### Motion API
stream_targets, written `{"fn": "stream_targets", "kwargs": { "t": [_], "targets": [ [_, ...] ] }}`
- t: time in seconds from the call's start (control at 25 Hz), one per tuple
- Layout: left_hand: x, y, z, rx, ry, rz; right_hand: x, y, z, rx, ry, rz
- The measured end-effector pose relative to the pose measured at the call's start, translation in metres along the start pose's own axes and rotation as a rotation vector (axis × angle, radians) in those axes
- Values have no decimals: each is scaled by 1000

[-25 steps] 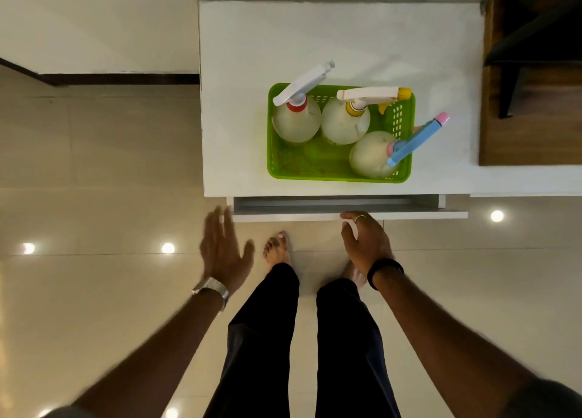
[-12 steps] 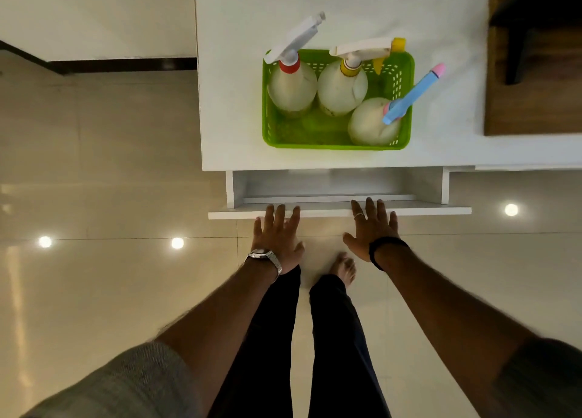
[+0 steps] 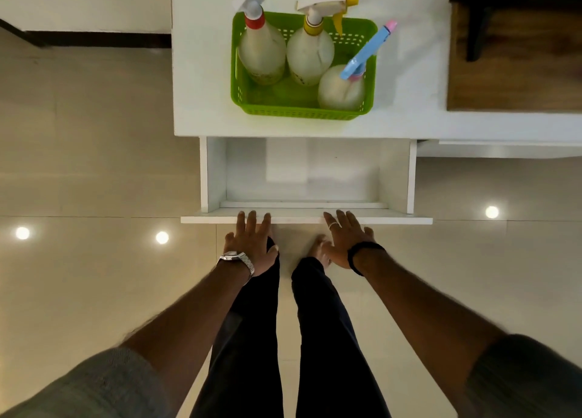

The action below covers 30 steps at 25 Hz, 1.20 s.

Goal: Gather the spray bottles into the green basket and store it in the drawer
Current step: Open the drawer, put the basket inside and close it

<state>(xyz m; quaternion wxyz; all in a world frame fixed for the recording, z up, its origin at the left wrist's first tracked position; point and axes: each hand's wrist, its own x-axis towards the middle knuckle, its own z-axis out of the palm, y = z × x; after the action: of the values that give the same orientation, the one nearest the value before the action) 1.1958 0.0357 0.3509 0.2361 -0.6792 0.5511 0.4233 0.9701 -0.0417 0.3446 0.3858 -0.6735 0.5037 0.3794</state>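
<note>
1. Spray bottles, three of them, are all standing in the green basket, which sits on the white table near its front edge.
2. The one with the red collar is at the back left, the yellow-nozzle one is right beside it, and the one with the blue and pink sprayer is in the front right corner, its sprayer sticking out over the basket's rim.
3. The drawer below the table's front edge is pulled well out, white inside.
4. Left hand is flat with fingers spread, fingertips resting on the top edge of the drawer's front panel. Not gripping anything. Silver watch on that wrist.
5. Right hand is the same deal: flat, fingers on the front panel's edge, nothing in it. It has a ring on one finger and a black band on the wrist.
6. Person stands on a glossy tiled floor in dark trousers.
</note>
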Motion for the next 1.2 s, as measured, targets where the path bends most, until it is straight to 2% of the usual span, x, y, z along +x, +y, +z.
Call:
{"fn": "stream_targets", "kwargs": {
  "t": [0.4,0.6,0.84,0.92,1.08,1.16,1.2],
  "targets": [
    [-46,0,43,36,-172,-8,-43,9,63,-47,-133,-37],
    [-64,1,62,44,-271,-8,-62,9,90,-104,-89,-48],
    [-68,-3,77,97,-246,31,-71,4,124,-152,-12,-22],
    [-65,-7,77,130,-241,57,-64,2,117,-208,32,-14],
    [-30,-25,40,60,-267,29,-30,-1,69,-283,-24,13],
    [-3,-36,-7,-183,-203,-42,-10,1,23,-121,19,70],
    [9,-40,-36,-369,-144,-71,-2,2,-7,59,73,108]
  ]
}}
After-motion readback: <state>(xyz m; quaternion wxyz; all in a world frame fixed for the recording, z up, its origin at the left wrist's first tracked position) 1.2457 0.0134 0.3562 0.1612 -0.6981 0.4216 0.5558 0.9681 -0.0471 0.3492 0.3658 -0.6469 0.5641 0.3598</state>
